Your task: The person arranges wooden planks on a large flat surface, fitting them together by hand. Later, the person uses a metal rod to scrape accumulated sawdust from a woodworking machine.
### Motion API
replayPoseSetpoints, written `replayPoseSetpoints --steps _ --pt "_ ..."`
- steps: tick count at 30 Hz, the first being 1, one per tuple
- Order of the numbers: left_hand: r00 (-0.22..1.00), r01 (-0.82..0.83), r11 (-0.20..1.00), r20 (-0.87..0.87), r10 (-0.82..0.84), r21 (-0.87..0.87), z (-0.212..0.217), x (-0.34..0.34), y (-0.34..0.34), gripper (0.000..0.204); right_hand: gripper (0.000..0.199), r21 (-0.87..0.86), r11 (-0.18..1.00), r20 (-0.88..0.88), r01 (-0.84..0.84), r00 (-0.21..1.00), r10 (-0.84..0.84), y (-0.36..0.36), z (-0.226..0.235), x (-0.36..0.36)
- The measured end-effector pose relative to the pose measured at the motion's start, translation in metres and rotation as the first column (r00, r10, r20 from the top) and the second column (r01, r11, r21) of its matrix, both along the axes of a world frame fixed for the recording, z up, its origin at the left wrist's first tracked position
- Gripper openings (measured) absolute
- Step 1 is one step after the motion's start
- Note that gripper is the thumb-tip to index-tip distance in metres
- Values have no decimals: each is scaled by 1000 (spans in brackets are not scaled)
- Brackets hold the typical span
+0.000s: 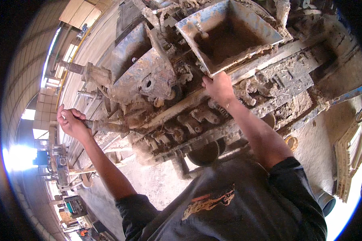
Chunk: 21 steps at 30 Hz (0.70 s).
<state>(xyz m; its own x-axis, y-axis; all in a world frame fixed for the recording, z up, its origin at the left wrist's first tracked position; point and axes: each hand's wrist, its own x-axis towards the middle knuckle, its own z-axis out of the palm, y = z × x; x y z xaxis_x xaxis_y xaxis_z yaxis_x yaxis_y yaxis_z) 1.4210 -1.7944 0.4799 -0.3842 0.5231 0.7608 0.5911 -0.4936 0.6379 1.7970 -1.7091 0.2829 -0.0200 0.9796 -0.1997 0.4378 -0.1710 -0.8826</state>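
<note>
My left hand (pixel 73 123) is at the left end of a dirt-caked rod (pixel 108 127) on the machine, its fingers curled. Whatever they close on, if anything, is too small to make out. My right hand (pixel 220 89) is closed at the near corner of a blue-rimmed metal hopper (pixel 229 61). Its grip is hidden behind the knuckles. Brown residue coats the hopper's inside. Left of it is a second rusty blue hopper (pixel 126 66), with a crusted bracket (pixel 149 78) on its near side.
Crusted rollers and fittings (pixel 195 120) line the machine below my right hand. A dark round wheel (pixel 207 152) hangs under the frame. A yellow ring (pixel 291 142) and stacked boards (pixel 347 160) are at the right. Bright light enters from the left, near other machinery (pixel 59 160).
</note>
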Motion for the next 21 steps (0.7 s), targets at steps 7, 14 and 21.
replayPoseSetpoints --steps 7,14,21 --pt "999 40 999 21 -41 24 0 -5 -1 26 13 118 728 758 -676 535 373 -14 45 -9" --pt "999 -16 998 38 14 57 -1 -2 -3 30 24 266 733 800 -626 568 194 -7 -27 -3" --pt "998 43 997 40 -45 58 1 2 13 28 21 417 854 434 -312 894 114 12 -38 10"
